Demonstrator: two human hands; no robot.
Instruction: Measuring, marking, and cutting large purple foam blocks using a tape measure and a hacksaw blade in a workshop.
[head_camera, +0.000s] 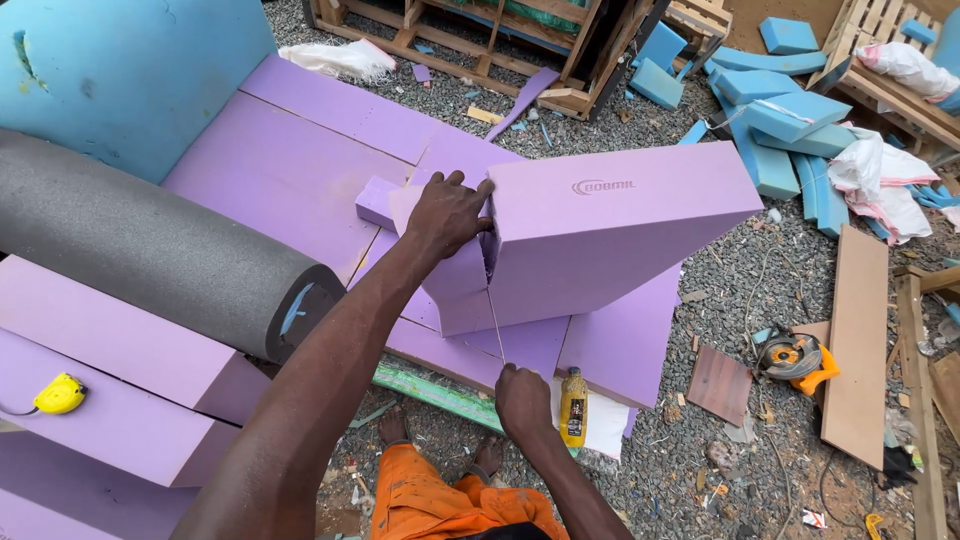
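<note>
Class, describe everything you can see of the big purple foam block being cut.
The purple foam block is thick, rectangular, matte and smooth, with a faint mark on its upper face. It lies tilted on flat purple foam sheets. A cut runs down its left end; the left hand presses there, while the right hand holds a thin blade in the cut.

Just right of my right hand (522, 400), at about five o'clock from the middle of my view, a small plastic bottle with a yellow label and dark cap (573, 406) stands upright on a white sheet on the gravel. On the sloping face of the big purple foam block (620, 235), at about one o'clock, there is a small pressed-in maker's mark (603, 187) in a slightly darker purple. At two o'clock, white plastic sacks (880, 175) lie crumpled among blue foam offcuts. I see no signs or screens.
</note>
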